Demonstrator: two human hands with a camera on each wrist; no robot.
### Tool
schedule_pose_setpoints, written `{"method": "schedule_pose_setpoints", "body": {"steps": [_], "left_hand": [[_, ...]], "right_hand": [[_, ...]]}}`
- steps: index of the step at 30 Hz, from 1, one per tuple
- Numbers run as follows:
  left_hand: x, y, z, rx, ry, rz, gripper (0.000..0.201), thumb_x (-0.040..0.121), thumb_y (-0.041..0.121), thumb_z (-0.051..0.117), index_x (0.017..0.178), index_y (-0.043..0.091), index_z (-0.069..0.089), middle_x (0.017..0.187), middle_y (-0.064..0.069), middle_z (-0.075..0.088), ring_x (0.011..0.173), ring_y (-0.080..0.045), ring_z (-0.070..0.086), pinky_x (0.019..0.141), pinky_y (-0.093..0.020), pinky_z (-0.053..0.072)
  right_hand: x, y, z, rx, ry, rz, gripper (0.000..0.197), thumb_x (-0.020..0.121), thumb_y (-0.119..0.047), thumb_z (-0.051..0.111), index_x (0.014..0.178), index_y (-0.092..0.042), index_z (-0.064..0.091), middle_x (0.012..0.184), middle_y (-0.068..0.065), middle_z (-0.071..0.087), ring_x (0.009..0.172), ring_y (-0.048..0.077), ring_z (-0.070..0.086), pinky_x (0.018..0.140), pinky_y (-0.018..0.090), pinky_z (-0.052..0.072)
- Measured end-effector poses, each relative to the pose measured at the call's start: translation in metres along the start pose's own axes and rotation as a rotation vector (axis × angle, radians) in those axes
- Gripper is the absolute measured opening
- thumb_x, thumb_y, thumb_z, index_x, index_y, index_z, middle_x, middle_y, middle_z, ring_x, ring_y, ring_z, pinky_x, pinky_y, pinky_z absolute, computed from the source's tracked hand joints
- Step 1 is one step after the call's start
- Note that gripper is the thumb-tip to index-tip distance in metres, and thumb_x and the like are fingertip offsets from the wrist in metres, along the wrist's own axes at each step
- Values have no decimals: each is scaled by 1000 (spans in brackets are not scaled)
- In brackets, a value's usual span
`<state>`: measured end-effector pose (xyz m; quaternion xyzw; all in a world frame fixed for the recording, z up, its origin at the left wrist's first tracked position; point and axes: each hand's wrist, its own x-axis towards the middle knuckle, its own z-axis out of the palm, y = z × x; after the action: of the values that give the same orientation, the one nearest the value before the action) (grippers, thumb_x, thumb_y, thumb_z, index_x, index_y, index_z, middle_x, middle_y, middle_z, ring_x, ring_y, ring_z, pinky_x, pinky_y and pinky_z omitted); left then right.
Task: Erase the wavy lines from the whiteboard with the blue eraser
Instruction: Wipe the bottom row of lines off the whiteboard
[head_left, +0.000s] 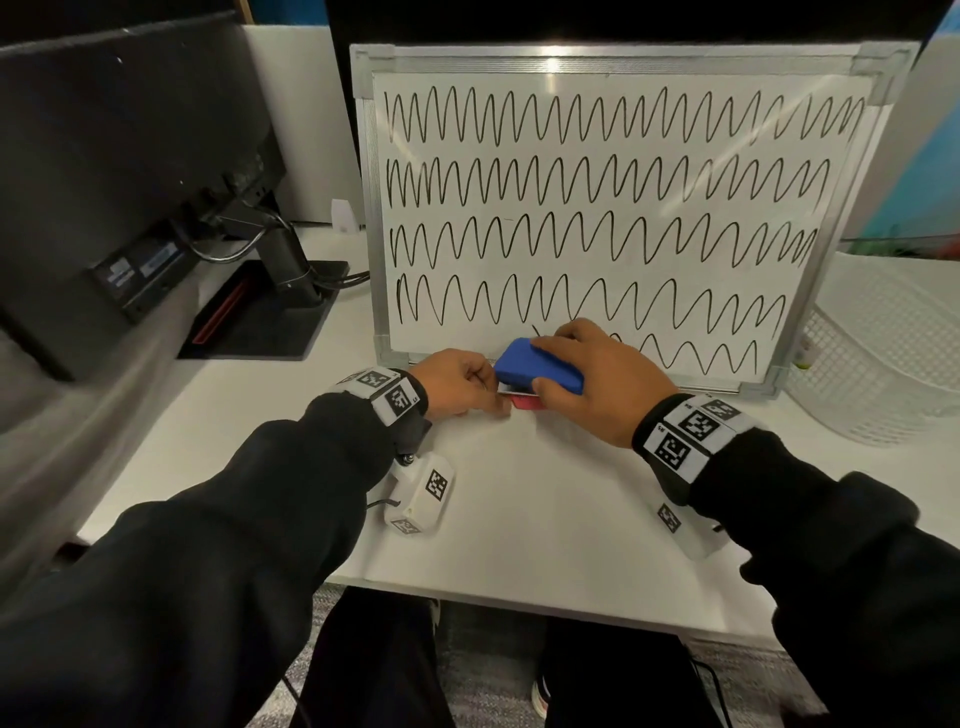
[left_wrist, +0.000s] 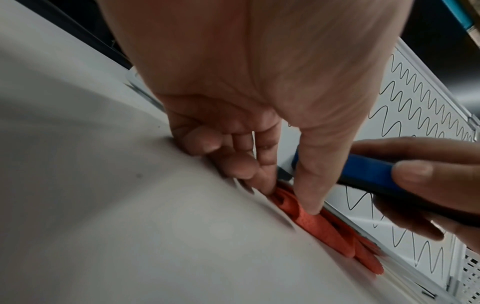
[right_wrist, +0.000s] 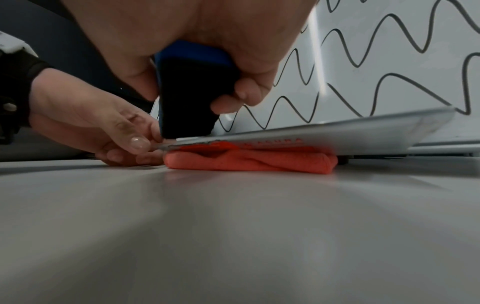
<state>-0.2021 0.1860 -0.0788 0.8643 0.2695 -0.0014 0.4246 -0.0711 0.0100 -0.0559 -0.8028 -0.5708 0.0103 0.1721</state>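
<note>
A framed whiteboard (head_left: 623, 208) leans upright at the back of the white desk and carries several rows of black wavy lines (head_left: 597, 187). The left part of the lowest row is wiped away. My right hand (head_left: 582, 353) grips the blue eraser (head_left: 535, 366) against the board's bottom edge; its black felt face (right_wrist: 189, 98) shows in the right wrist view. My left hand (head_left: 483, 392) pinches the board's bottom frame (right_wrist: 311, 131), thumb on top and fingers underneath. A folded red-orange cloth (right_wrist: 249, 160) lies wedged under that frame.
The back of a black monitor (head_left: 130, 182) on its stand fills the left side. A white mesh basket (head_left: 883, 364) sits to the right of the board. The desk (head_left: 519, 493) runs toward me to its front edge.
</note>
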Motion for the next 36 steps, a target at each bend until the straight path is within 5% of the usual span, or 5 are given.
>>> {"method": "schedule_pose_setpoints", "body": {"steps": [8, 19, 25, 36], "left_hand": [[-1, 1, -1, -29, -7, -24, 27, 73, 33, 83, 90, 22, 66, 80, 5, 62, 71, -11, 56, 67, -25, 50], [0, 6, -1, -1, 10, -40, 30, 75, 40, 81, 91, 18, 66, 69, 7, 57, 59, -8, 49, 53, -18, 41], [1, 3, -1, -16, 6, -42, 30, 72, 43, 82, 86, 22, 65, 73, 6, 60, 63, -10, 52, 63, -25, 48], [0, 4, 0, -1, 19, -37, 28, 74, 42, 81, 86, 23, 64, 69, 8, 58, 60, -8, 50, 56, -21, 42]], "right_hand": [[-2, -2, -6, 42, 128, 16, 51, 92, -48, 51, 138, -26, 49, 130, -6, 44, 94, 15, 54, 73, 24, 38], [-5, -1, -8, 19, 94, 55, 51, 87, -45, 55, 136, -30, 52, 127, -6, 49, 101, 17, 55, 76, 25, 39], [-6, 0, -10, 43, 137, 55, 52, 88, -45, 55, 137, -28, 51, 128, -6, 49, 101, 15, 54, 78, 24, 40], [-5, -1, -7, 16, 89, 30, 52, 88, -45, 55, 136, -26, 52, 128, -5, 49, 101, 15, 54, 78, 24, 40]]}}
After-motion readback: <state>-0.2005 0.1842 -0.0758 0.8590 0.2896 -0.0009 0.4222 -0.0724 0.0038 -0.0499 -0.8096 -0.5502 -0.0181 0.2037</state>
